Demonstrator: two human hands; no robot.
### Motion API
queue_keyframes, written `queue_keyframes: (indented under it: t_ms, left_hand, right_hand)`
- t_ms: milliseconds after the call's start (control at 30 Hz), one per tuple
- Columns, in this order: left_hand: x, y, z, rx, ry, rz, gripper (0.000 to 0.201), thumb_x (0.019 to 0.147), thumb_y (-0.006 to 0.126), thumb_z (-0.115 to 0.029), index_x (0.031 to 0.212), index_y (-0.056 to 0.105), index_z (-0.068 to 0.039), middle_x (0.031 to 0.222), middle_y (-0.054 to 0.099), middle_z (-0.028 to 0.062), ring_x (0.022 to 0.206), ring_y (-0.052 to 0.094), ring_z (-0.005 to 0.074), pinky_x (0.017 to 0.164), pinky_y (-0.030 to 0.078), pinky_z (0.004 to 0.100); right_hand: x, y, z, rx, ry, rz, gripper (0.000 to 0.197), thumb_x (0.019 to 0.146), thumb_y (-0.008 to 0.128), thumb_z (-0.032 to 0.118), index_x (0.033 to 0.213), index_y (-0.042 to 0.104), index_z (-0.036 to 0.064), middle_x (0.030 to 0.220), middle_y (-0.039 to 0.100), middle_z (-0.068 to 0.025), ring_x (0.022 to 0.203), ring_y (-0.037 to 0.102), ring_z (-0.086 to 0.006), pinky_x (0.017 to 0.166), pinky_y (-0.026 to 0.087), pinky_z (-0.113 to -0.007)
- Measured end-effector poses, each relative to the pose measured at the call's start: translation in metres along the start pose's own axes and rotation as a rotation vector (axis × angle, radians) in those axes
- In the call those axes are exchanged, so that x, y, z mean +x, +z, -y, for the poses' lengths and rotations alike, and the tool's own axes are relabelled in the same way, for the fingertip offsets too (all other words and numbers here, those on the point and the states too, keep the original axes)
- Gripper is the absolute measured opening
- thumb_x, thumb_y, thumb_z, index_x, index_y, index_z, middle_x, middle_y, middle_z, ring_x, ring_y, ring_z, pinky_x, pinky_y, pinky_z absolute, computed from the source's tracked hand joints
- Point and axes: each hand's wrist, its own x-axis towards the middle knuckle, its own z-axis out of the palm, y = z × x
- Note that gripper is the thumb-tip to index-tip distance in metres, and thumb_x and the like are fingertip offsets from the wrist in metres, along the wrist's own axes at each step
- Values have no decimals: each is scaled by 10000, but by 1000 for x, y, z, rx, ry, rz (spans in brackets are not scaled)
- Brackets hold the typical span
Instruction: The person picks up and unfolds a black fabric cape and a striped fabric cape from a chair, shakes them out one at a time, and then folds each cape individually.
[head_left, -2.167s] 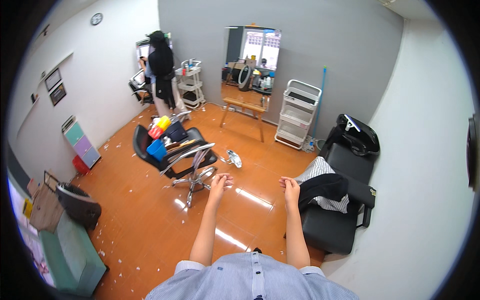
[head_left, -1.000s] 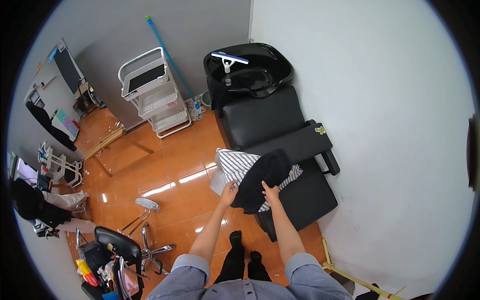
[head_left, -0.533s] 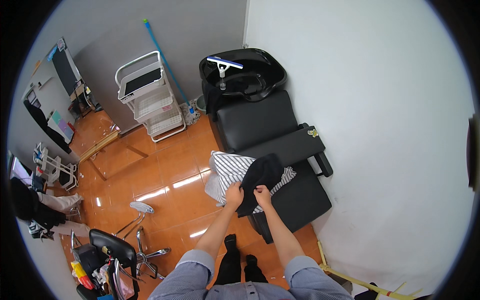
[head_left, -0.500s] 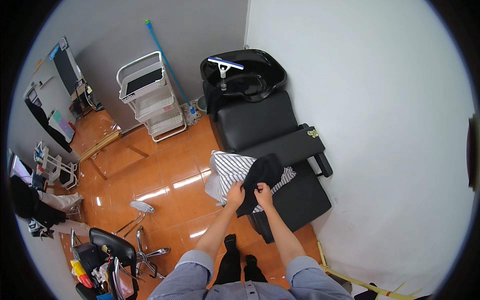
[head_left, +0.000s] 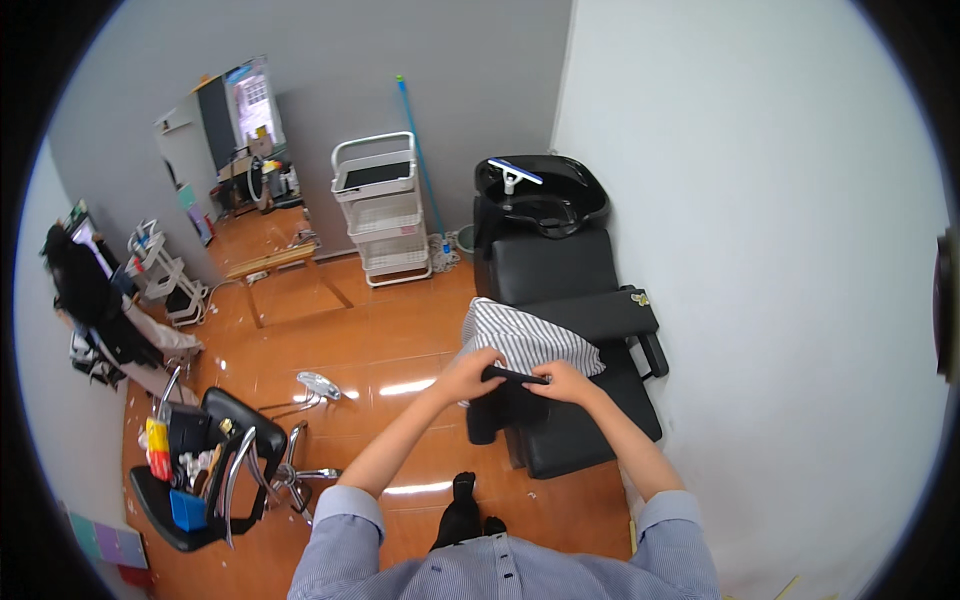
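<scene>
In the head view, the left hand [head_left: 472, 378] and right hand [head_left: 566, 383] stand slightly apart, fingers closed on the black cloth's [head_left: 512, 406] top edge, apparently to spread that edge while the rest hangs. It hangs by the black couch's [head_left: 592, 436] near left side; the striped cloth [head_left: 530, 338] lies beyond, likely supported by the seat.

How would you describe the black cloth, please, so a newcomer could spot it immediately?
Find the black shampoo couch beside the white wall. At its near end, the left hand and right hand hold the black cloth by its upper edge. Unlike the striped cloth on the couch, it is plain and held.
</scene>
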Motion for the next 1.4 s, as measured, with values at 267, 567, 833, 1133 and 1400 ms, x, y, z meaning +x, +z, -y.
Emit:
queue_keyframes:
  t_ms: [267, 567, 833, 1133, 1400]
  left_hand:
    - [-89, -101, -74, 229, -101, -135, 180, 699, 676, -64, 861, 604, -35, 748, 611, 127, 702, 604, 287, 635, 471, 352]
    - [-190, -171, -116, 353, -463, -150, 214, 745, 714, -226, 762, 646, -24, 678, 593, 169, 661, 570, 340, 609, 449, 363]
    - [-296, -232, -100, 384, -583, -405, 150, 746, 677, -136, 813, 655, -4, 710, 624, 155, 654, 584, 280, 650, 454, 353]
    - [-380, -281, -111, 235, -825, -329, 112, 756, 675, -63, 859, 660, -20, 748, 621, 27, 733, 546, 112, 664, 416, 262]
    - [-436, -257, -107, -1023, -637, -840, 294, 840, 641, -202, 1052, 611, 0, 995, 657, 93, 882, 641, 204, 819, 501, 342]
  right_hand:
    - [-23, -22, 103, 385, 98, 268, 316, 863, 631, 283, 716, 584, 7, 590, 447, 21, 587, 378, -44, 528, 335, -248]
    - [-26, -90, 200, 49, -147, 138, 343, 784, 721, 280, 698, 555, -8, 581, 396, 6, 581, 352, -53, 524, 337, -252]
    - [-59, -132, 182, -233, 3, -57, 297, 688, 771, 215, 720, 570, -3, 598, 538, -63, 576, 463, -118, 562, 396, -276]
    - [-94, -108, 148, 164, 158, -210, 165, 783, 687, 157, 785, 621, 6, 729, 616, -43, 663, 540, -149, 629, 426, -295]
    - [-90, -23, 148, 1522, 299, -264, 301, 897, 525, 245, 944, 632, -33, 942, 666, -146, 865, 651, -259, 818, 512, -373]
